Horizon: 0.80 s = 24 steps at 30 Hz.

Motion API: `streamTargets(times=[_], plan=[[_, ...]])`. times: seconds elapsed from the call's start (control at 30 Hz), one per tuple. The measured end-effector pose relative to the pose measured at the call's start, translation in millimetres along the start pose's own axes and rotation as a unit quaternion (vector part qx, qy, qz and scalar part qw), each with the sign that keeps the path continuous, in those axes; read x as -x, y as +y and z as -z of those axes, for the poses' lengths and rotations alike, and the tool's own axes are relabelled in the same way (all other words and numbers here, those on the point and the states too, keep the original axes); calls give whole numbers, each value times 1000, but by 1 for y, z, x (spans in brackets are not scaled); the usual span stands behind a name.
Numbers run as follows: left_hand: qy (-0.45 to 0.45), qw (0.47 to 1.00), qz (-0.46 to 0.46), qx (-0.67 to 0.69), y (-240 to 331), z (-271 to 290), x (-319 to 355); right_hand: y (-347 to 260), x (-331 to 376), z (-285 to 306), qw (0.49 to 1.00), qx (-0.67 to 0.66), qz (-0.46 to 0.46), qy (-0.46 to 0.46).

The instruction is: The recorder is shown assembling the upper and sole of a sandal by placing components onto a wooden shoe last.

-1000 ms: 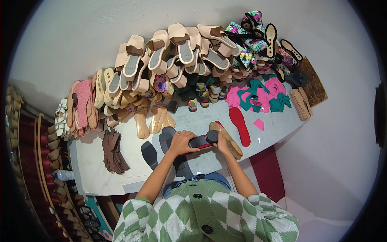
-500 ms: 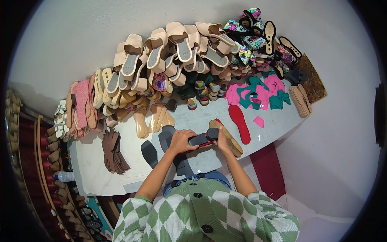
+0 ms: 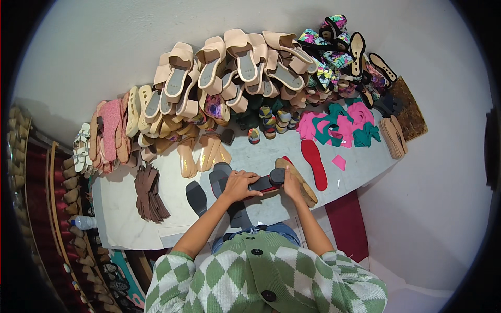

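Observation:
Both my hands are on an upturned heeled shoe (image 3: 262, 183) with a dark sole, a round black heel and a red edge. My left hand (image 3: 241, 185) grips its toe end, fingers over the top and thumb along the near side. At the heel end my right hand (image 3: 292, 185) is closed round the side, its fingers partly hidden. A tan wedge sole (image 3: 303, 190) lies just beyond the right hand. Farther right is a red insole (image 3: 314, 164). Dark soles (image 3: 196, 198) lie left of and under my left arm.
Beige heeled sandals (image 3: 209, 68) are piled along the wall at the back of the table (image 3: 125, 229). Pink and green material pieces (image 3: 339, 125) lie at the back right, near stacked tan insoles (image 3: 392, 136). A brown strip bundle (image 3: 148, 193) sits at left. Shelves (image 3: 57, 208) stand beyond.
The view has shifted slightly, moving the table's things a little rightward. My left fingers have straightened somewhat on the shoe; the right hand keeps its hold at the heel end.

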<state>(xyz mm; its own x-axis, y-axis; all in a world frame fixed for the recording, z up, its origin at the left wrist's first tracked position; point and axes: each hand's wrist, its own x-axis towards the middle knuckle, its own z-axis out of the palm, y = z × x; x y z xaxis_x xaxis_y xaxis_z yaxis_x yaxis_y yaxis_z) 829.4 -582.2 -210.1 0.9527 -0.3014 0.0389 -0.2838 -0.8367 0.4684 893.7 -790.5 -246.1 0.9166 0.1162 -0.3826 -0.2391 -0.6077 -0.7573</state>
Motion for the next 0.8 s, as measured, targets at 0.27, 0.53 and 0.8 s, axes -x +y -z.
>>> streamTargets(times=[0.27,0.53,0.8], plan=[[-8,998,56,-11,0,-10,-2,-33,16,4,989,131,51,41],[-7,997,78,-6,5,-8,-5,-39,23,-4,963,233,113,81],[-13,997,78,-7,2,-9,-6,-39,32,-9,958,220,130,131]])
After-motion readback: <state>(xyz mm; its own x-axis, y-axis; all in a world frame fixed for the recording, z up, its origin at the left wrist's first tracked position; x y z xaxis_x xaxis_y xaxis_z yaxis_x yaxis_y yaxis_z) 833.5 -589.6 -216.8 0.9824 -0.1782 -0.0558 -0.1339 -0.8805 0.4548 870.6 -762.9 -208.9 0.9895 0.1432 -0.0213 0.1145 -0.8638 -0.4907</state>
